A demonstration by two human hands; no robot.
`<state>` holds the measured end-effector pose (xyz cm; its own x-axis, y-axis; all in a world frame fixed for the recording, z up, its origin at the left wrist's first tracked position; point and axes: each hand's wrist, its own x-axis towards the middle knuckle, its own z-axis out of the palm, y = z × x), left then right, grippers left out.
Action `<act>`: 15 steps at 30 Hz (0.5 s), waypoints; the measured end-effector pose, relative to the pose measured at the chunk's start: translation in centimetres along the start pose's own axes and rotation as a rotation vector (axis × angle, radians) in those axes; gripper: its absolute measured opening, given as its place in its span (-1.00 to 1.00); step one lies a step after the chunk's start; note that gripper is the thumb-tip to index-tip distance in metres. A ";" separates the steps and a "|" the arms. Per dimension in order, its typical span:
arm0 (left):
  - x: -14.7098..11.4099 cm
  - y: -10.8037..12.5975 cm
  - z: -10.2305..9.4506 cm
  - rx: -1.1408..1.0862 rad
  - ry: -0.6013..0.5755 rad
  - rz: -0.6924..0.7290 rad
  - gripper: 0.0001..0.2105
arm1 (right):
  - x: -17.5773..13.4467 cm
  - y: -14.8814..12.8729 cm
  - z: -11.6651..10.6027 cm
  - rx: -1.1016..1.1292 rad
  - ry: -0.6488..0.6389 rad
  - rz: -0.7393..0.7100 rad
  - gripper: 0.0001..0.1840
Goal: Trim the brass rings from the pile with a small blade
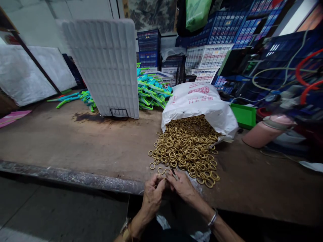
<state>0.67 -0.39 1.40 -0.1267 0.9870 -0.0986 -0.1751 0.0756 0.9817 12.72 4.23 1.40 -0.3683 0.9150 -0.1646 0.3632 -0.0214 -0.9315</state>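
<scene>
Close together at the table's front edge, both my hands are closed in front of a pile of gold-coloured rings. My left hand pinches what looks like one of these rings, mostly hidden by the thumb and fingers. In my right hand is a small knife-like tool, its slim dark tip pointing up and away; its exact kind is hard to make out. The right fingertips meet the left ones. Behind the pile, a white woven sack lies on its side with rings spilling from its mouth.
A pale ribbed panel stands upright on the brown table. Green and blue plastic pieces are heaped behind it. To the right are a green tray and a pink bottle-like container. Stacked crates line the back.
</scene>
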 end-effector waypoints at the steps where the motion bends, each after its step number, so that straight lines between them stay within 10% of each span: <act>1: -0.1 0.0 0.0 0.016 0.002 0.017 -0.84 | 0.0 0.0 0.0 0.001 0.001 0.009 -0.65; 15: -1.8 -0.4 0.7 -0.075 -0.007 -0.096 -0.79 | -1.2 1.2 0.3 -0.046 0.066 -0.005 -0.76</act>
<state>1.69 -2.05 1.30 -0.0994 0.9766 -0.1907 -0.2590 0.1597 0.9526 13.32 2.96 0.39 -0.3139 0.9396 -0.1367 0.4006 0.0006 -0.9163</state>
